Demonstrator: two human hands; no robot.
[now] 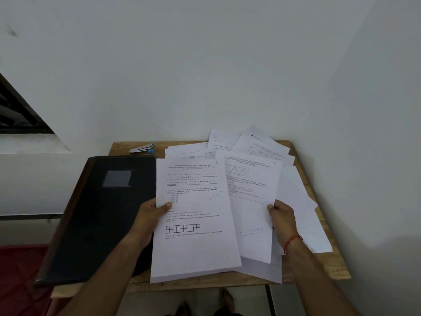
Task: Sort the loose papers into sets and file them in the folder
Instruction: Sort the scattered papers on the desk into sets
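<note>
A black folder (100, 215) lies closed on the left part of a small wooden table (330, 261). My left hand (150, 213) pinches the left edge of a printed sheet marked 1 (196, 220), thumb on top. My right hand (282, 215) pinches the right edge of a second printed sheet marked 2 (250, 201), which lies partly under the first. More loose papers (250, 147) are spread over the back and right of the table, overlapping one another.
A stapler with blue ends (142, 148) lies at the table's back left corner. White walls close in behind and to the right. A red surface (20, 270) is low at the left. Bare feet (227, 299) show under the table.
</note>
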